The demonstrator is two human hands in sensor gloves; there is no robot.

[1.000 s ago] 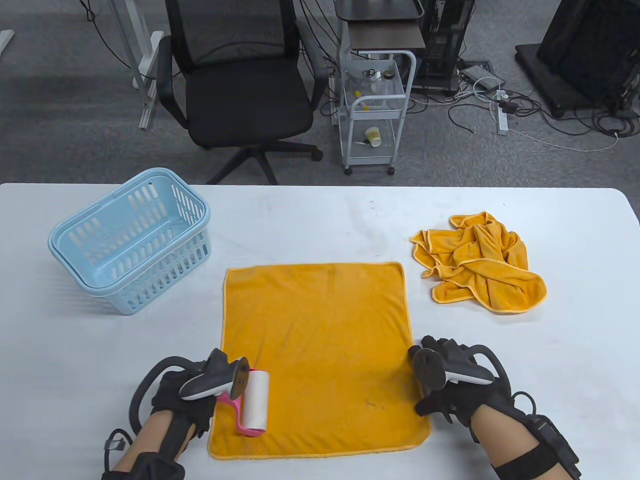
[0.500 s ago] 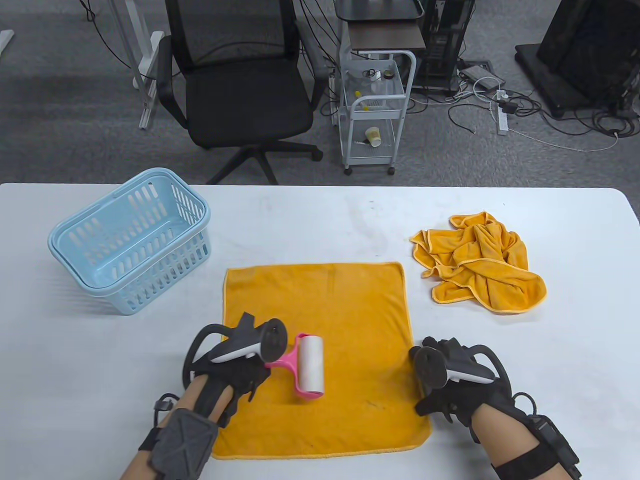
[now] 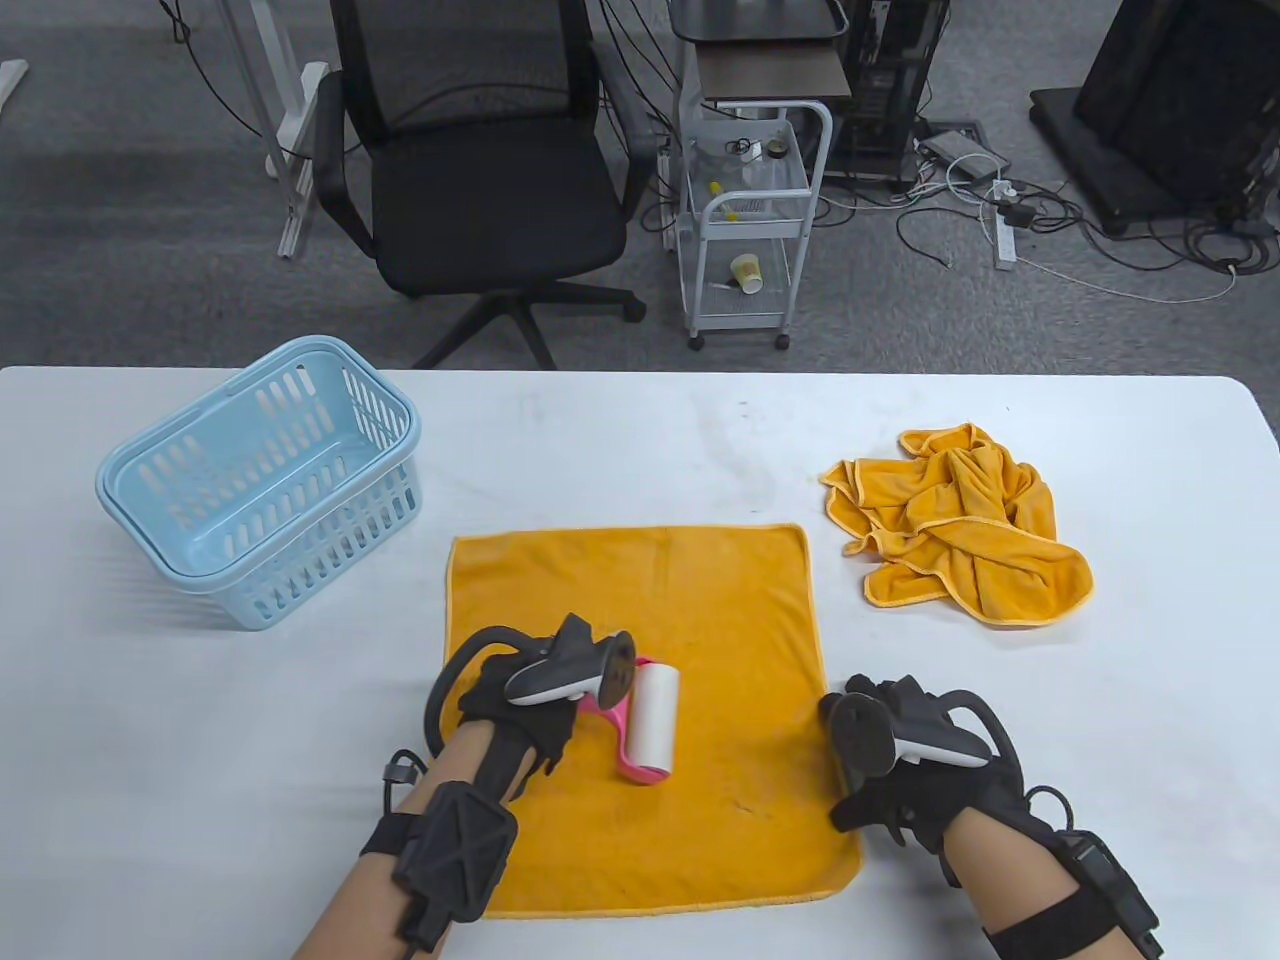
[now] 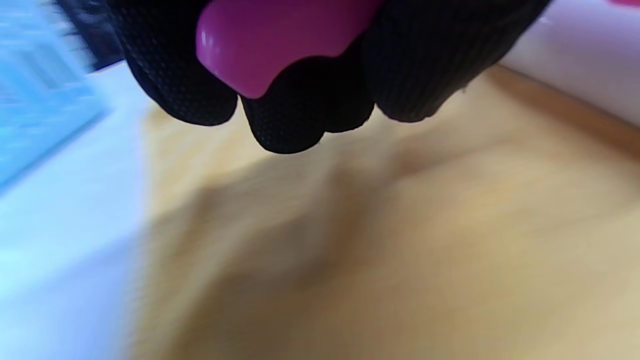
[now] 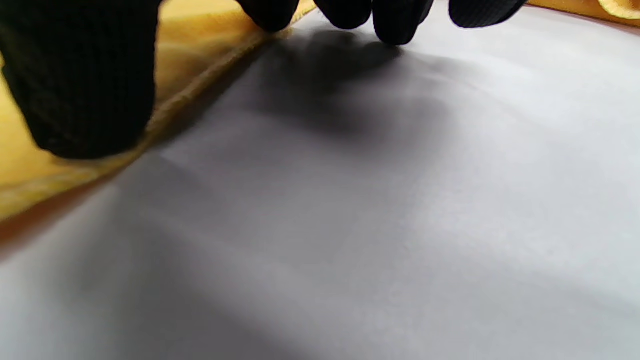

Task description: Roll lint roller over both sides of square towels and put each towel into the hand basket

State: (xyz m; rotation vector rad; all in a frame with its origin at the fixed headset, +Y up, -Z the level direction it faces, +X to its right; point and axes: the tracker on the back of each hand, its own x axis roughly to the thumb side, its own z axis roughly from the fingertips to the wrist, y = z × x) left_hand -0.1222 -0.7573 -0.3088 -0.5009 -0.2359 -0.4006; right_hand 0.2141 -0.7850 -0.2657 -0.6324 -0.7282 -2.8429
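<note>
Your left hand, low and left of centre in the table view, grips the pink handle of the lint roller, whose white roll lies on the flat orange towel. Your right hand, lower right, seems to press the towel's right edge with spread, fairly straight fingers. Farther up the counter, crumpled towels lie right, the blue hand basket left.
</note>
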